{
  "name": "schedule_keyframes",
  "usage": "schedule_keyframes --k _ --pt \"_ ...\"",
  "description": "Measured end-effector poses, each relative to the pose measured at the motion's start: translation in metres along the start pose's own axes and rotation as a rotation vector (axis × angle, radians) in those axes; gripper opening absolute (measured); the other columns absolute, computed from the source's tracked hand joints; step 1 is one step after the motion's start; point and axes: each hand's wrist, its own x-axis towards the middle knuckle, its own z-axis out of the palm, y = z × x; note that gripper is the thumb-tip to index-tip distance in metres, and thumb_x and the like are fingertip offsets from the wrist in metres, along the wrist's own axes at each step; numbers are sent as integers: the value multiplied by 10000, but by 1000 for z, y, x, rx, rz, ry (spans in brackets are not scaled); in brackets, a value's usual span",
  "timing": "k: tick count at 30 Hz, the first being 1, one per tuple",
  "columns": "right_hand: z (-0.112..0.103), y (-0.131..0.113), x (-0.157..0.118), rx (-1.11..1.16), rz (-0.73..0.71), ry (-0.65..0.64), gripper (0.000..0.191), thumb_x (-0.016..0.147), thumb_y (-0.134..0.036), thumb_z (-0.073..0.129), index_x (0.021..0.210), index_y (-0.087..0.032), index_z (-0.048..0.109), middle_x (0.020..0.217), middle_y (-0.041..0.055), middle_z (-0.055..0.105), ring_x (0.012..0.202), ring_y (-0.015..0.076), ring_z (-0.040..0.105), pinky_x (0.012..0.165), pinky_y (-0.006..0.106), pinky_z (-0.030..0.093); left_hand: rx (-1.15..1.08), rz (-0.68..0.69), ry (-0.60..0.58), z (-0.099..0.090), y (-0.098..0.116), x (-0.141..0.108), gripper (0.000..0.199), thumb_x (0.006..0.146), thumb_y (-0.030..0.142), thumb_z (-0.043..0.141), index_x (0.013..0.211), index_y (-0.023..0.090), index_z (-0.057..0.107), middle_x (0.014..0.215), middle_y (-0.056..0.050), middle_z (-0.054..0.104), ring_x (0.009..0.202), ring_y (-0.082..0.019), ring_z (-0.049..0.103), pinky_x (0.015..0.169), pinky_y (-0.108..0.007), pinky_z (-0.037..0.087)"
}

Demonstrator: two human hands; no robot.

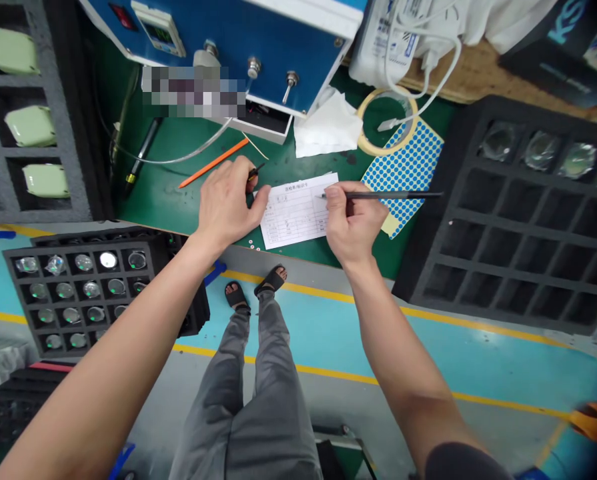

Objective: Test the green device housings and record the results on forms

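A white printed form with a table and some handwriting lies on the green work surface. In my right hand is a slim black pen, its tip over the right part of the form. My left hand rests at the form's left edge, the thumb at its corner. Its curled fingers hold a small dark thing with a thin tip, whose kind I cannot make out. An orange stick-like tool lies just beyond that hand.
A blue machine with switches stands behind. Masking tape, a blue-dotted sticker sheet and tissue lie to the right. Black foam trays flank me: one right, one with pale green cases left, another lower.
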Motion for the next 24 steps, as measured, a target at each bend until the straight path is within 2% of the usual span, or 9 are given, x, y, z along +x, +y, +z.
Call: schedule_keyframes --k 11,17,24 --pt "-2 -4 2 21 -15 -2 304 1008 -406 511 833 -205 655 728 -8 656 631 113 601 621 285 454 1 17 24 -1 -1 1 339 911 533 627 887 220 500 784 -35 557 808 -235 604 819 -410 474" --pt "-1 -3 1 21 66 27 342 1016 -468 476 864 -209 640 717 -11 619 619 113 584 599 284 450 7 2 15 -2 0 1 325 910 511 638 888 220 493 797 -32 555 829 -236 608 840 -413 475" --pt "-1 -4 2 16 42 19 319 1013 -444 493 856 -211 644 724 -12 632 635 115 595 608 282 453 40 -13 -2 -4 2 1 302 904 471 645 881 220 479 800 -32 560 830 -235 612 812 -399 476"
